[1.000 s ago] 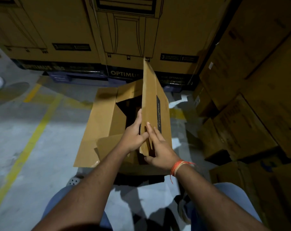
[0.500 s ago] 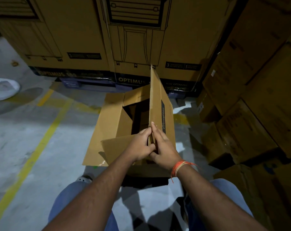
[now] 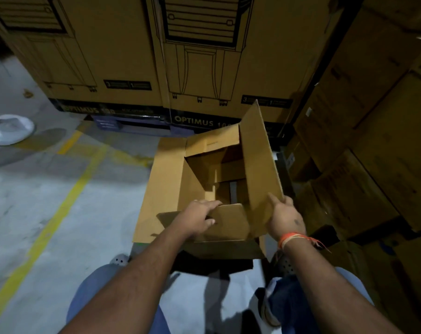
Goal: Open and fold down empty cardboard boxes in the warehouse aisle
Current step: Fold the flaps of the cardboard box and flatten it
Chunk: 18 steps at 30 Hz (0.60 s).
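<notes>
Now, in the head view, the two hands have moved apart since half a second ago, when they met at the edge of the upright flap. The left hand (image 3: 201,216) rests on the near flap (image 3: 231,222) of the open cardboard box (image 3: 166,189), fingers curled over its top edge. The right hand (image 3: 285,219) grips the lower corner of the tall right flap (image 3: 258,165), which has swung wider and tilts outward. The box stands on a grey concrete floor (image 3: 35,213) marked with yellow lines (image 3: 59,203), in an aisle between stacked printed cartons (image 3: 122,56) ahead and plain brown boxes (image 3: 373,141) on the right. Inside the box appears only bare cardboard, perhaps a taped bottom seam, though the light is dim.
</notes>
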Each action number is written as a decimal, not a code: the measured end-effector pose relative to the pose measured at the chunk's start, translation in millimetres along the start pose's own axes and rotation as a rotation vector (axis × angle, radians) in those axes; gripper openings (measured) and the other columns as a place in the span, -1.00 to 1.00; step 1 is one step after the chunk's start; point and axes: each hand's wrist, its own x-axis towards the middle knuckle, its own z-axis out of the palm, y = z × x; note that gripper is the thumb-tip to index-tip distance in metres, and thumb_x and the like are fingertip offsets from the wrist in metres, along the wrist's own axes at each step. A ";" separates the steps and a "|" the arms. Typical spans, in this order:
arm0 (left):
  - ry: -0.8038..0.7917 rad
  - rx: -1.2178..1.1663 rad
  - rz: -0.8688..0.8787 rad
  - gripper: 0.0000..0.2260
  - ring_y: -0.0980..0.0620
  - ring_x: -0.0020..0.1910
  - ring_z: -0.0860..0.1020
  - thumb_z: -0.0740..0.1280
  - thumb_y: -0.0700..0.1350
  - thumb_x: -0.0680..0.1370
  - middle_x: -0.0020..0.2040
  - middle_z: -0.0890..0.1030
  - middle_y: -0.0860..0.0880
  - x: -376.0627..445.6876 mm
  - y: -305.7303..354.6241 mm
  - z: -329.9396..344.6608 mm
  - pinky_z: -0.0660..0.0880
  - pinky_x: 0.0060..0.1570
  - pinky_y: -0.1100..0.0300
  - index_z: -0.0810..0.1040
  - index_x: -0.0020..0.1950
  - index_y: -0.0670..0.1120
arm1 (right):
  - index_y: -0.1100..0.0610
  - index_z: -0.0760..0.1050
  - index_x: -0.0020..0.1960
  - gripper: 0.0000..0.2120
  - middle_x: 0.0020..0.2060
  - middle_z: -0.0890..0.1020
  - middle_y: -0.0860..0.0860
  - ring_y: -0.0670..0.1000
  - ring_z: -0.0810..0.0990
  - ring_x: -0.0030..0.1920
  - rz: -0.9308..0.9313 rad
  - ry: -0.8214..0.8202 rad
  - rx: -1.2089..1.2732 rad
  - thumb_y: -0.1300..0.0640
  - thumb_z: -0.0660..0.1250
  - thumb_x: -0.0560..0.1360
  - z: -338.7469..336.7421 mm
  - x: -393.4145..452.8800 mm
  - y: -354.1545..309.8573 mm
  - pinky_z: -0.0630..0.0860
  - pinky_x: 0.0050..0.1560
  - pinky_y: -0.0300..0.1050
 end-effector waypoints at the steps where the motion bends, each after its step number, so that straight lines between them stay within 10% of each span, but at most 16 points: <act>1: -0.002 0.005 0.015 -0.43 -0.06 0.44 0.38 0.37 -0.08 0.61 0.48 0.43 0.02 3.2 0.8 4.3 0.39 0.41 -0.06 0.28 0.59 0.17 | -0.09 0.12 0.61 -0.25 0.53 0.14 0.10 0.19 0.53 0.27 0.036 -0.001 -0.019 0.33 0.30 0.54 -1.6 2.9 7.2 0.53 0.28 0.10; 8: 0.014 -0.015 0.069 -0.43 -0.06 0.46 0.34 0.36 -0.07 0.60 0.52 0.37 -0.02 35.1 0.3 23.5 0.30 0.47 0.11 0.30 0.60 0.05 | -0.09 0.13 0.60 -0.25 0.60 -0.24 0.16 0.31 -0.13 0.59 0.133 -0.088 -0.217 0.24 0.36 0.52 -0.5 36.2 40.6 0.09 0.52 0.36; 18: 0.275 0.100 -0.294 -0.58 -0.16 0.57 0.10 0.41 0.01 0.55 0.58 0.20 -0.12 65.1 -14.8 43.9 0.17 0.52 -0.12 0.52 0.42 0.16 | -0.09 -0.06 0.64 -0.13 0.63 -0.06 0.10 0.21 0.01 0.61 -0.217 -0.379 -0.144 0.13 0.40 0.53 60.5 56.0 16.5 0.22 0.55 0.14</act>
